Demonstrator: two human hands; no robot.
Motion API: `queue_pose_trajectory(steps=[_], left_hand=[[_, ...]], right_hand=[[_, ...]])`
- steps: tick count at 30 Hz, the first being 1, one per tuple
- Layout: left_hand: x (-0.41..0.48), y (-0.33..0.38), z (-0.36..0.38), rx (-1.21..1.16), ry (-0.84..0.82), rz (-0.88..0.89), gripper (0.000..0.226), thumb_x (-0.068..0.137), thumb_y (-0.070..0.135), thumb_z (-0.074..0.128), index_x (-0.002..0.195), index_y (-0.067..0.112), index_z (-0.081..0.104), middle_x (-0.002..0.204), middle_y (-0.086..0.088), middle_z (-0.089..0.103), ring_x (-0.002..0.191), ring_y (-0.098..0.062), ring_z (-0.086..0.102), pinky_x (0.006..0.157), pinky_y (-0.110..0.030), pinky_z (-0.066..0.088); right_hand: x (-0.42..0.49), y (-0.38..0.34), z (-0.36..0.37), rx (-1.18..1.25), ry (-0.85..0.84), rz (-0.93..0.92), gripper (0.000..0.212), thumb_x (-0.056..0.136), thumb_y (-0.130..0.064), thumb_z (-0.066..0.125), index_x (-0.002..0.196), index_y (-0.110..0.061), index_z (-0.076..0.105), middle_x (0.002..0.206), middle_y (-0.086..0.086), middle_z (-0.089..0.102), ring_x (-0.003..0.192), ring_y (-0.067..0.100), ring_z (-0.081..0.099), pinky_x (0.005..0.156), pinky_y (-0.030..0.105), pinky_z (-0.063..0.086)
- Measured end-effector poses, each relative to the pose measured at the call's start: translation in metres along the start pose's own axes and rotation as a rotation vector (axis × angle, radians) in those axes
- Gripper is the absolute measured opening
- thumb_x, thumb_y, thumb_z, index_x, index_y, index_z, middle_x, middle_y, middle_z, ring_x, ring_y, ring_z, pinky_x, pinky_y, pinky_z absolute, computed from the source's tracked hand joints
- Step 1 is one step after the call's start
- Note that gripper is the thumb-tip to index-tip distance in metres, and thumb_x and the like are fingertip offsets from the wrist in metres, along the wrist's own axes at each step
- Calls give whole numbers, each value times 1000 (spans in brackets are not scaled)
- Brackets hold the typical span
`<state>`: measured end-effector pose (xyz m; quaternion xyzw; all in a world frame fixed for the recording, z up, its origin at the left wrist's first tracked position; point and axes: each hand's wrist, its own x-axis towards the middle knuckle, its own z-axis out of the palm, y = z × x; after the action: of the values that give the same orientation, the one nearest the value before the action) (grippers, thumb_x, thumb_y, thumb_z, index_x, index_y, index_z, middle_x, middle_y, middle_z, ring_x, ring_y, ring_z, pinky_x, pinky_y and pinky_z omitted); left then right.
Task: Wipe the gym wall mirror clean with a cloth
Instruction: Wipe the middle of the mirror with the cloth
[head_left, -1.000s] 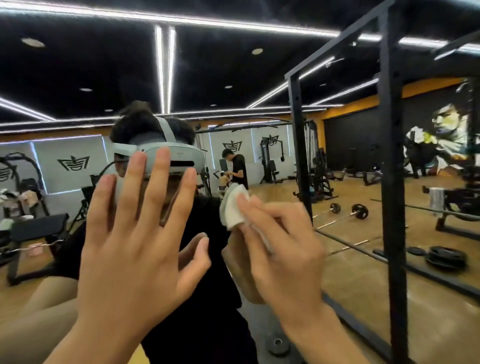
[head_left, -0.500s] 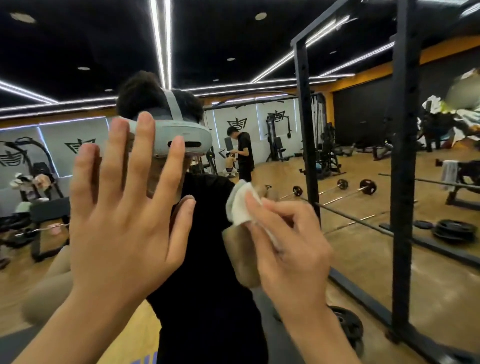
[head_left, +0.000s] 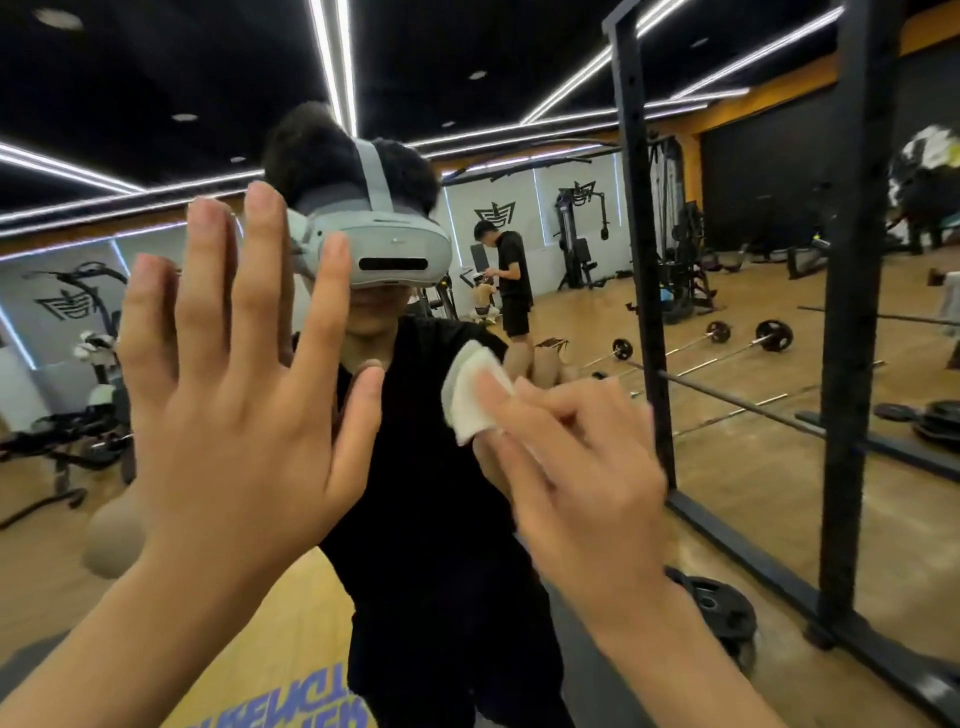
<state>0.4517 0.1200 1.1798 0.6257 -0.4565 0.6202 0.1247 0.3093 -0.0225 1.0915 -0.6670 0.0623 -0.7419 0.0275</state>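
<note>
A large gym wall mirror (head_left: 571, 234) fills the view, and both bare hands are raised to its glass. The left hand (head_left: 228, 415) lies flat against the mirror on the left side, palm to the glass, its fingers straight and spread apart and holding nothing. The right hand (head_left: 587, 483) is lower and to the right, with its fingers bent over a small white folded cloth (head_left: 470, 395) and pressing it onto the glass. The index finger reaches furthest across the cloth, the thumb is hidden, and the hand is slightly blurred. The cloth sits between the two hands, near the middle of the picture, touching the mirror under the right fingertips.

Behind the hands, the mirror shows the reflection of a person in a black T-shirt wearing a pale grey head-mounted headset (head_left: 384, 244). Further back in the reflection, a second person in black clothes (head_left: 511, 280) stands on the wooden floor beside grey gym machines. Long steel barbells with black plates (head_left: 748, 343) lie on the floor to the right. A tall black steel rack upright (head_left: 852, 364) stands at the right edge, and a round black weight plate (head_left: 722, 613) lies flat near its base. Bright white light strips (head_left: 337, 52) cross the dark ceiling.
</note>
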Motion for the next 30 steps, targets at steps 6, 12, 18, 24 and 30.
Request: queue_pose_trajectory(steps=[6, 12, 18, 24, 30], left_hand=[[0, 2, 0, 3, -23, -25, 69, 109, 45, 33, 168, 12, 20, 174, -25, 10, 160, -48, 10, 127, -67, 12], [0, 2, 1, 21, 15, -6, 68, 109, 44, 36, 168, 12, 23, 173, -25, 14, 160, -47, 12, 128, -60, 6], [0, 3, 1, 25, 6, -16, 68, 109, 44, 37, 168, 12, 23, 173, -25, 14, 159, -47, 13, 127, -64, 12], [0, 2, 0, 10, 4, -10, 69, 109, 44, 37, 168, 12, 22, 174, -24, 12, 160, -46, 10, 128, -62, 9], [1, 4, 1, 43, 18, -9, 70, 107, 44, 39, 167, 11, 25, 174, -24, 13, 161, -45, 11, 130, -56, 2]], right_hand=[[12, 54, -27, -51, 229, 336, 29, 97, -14, 74, 125, -12, 71, 99, 6, 56, 86, 17, 57, 74, 37, 54], [10, 40, -14, -38, 283, 426, 29, 97, -14, 75, 126, -10, 71, 102, 6, 52, 89, 14, 56, 79, 29, 55], [10, 17, 2, -31, 293, 492, 26, 99, -18, 71, 124, -12, 72, 102, 6, 51, 89, 19, 56, 78, 40, 55], [-4, -1, 13, 0, 100, 98, 32, 99, -12, 68, 131, -15, 67, 96, 8, 55, 88, 21, 55, 73, 42, 53], [18, 40, -5, -146, 392, 544, 27, 100, -19, 66, 126, -13, 70, 107, 1, 50, 95, 21, 58, 82, 40, 55]])
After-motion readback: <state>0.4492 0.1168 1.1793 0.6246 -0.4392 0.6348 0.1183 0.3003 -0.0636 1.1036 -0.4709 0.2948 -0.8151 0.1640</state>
